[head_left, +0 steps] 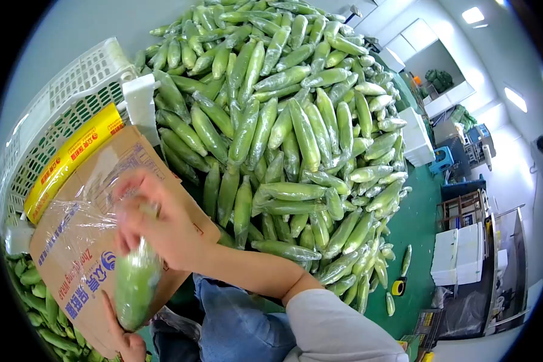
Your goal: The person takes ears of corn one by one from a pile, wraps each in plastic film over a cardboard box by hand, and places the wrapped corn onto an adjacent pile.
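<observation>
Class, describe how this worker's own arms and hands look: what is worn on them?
The right arm has a plain, pale grey sleeve, short and loose, ending near the elbow; the forearm is bare. The right hand wears no glove but is motion-blurred. The left hand, only partly in view, is also gloveless; its sleeve cannot be seen.

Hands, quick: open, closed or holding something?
Left hand: against the green vegetable, partly hidden; grip unclear.
Right hand: blurred, at its upper end; grip unclear.

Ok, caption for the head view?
Left hand at one end of a film-wrapped ear, right hand blurred at the other, beside heaped corn.
</observation>
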Action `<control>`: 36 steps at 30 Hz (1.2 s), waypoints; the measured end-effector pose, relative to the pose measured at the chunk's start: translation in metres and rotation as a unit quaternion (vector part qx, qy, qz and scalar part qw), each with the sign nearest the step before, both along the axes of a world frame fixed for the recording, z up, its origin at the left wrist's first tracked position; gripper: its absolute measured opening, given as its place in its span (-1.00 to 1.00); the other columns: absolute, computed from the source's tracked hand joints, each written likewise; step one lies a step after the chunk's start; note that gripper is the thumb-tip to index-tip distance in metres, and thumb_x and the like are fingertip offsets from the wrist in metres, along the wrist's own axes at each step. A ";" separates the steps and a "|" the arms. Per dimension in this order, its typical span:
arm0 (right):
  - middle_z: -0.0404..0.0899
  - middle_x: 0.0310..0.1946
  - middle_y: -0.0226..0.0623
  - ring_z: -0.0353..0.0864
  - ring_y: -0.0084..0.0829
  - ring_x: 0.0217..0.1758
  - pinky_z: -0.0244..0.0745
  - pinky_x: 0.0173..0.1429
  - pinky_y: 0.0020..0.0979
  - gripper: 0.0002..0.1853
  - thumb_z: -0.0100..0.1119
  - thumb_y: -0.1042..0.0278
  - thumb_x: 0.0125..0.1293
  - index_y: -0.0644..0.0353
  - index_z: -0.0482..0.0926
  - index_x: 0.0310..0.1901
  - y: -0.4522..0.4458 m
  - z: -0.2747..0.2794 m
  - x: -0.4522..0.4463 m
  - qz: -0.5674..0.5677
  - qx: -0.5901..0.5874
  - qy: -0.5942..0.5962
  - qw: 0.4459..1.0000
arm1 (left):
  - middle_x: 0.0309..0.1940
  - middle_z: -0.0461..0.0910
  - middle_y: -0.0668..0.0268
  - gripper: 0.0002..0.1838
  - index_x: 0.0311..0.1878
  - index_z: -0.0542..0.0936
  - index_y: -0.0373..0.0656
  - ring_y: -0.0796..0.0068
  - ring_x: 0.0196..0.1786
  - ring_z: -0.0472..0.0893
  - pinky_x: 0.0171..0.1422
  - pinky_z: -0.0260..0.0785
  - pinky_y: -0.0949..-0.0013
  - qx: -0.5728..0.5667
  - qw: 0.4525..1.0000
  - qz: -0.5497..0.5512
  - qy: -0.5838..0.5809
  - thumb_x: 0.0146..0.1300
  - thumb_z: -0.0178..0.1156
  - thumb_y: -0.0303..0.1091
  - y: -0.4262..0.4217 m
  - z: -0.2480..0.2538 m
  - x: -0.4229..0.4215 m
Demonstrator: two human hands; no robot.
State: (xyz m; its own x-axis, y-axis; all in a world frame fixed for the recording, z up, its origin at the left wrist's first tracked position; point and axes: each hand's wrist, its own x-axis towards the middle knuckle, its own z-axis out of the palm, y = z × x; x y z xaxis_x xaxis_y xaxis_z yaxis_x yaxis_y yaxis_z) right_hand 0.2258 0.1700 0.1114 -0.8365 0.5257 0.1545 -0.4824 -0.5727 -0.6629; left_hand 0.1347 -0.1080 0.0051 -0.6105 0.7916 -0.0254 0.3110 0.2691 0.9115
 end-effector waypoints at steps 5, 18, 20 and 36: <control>0.55 -0.24 -0.27 0.59 -0.37 -0.19 0.52 -0.06 -0.30 -0.50 0.16 0.34 0.34 0.23 0.26 0.25 -0.044 -0.052 0.029 -0.208 0.077 -0.089 0.971 | 0.13 0.51 -0.07 -0.20 0.44 0.21 -0.30 -0.01 -0.11 0.63 -0.06 0.50 0.09 0.013 0.986 -0.105 0.130 0.27 0.15 0.01 0.085 0.052 0.027; 0.56 -0.15 -0.10 0.53 -0.28 -0.06 0.46 0.14 -0.25 -0.63 0.05 0.09 0.43 0.25 0.43 0.03 0.330 -0.077 0.443 -0.665 -0.062 -0.157 0.727 | 0.36 0.30 -0.05 -0.45 0.33 0.41 -0.22 -0.07 0.38 0.32 0.44 0.18 0.11 -0.148 0.936 0.052 0.315 0.22 0.15 -0.53 0.015 0.003 0.001; 0.52 -0.12 -0.04 0.55 -0.26 -0.06 0.52 0.16 -0.35 -0.58 0.10 0.23 0.41 0.39 0.37 0.12 0.376 -0.082 0.458 -0.663 -0.100 -0.076 0.738 | 0.38 0.27 -0.06 -0.45 0.31 0.43 -0.24 -0.07 0.39 0.31 0.45 0.18 0.11 -0.161 0.940 0.116 0.278 0.20 0.17 -0.55 0.005 0.011 0.006; 0.63 -0.40 -0.26 0.59 -0.41 -0.34 0.45 -0.19 -0.44 -0.93 0.22 0.47 0.26 0.27 0.64 -0.31 0.053 -0.091 0.007 -0.007 0.484 -0.316 0.816 | -0.51 0.45 0.31 -0.86 -0.31 0.46 -0.09 0.21 -0.42 0.53 -0.37 0.44 0.23 -0.001 0.878 0.075 0.473 0.03 0.16 -0.43 -0.041 0.007 -0.119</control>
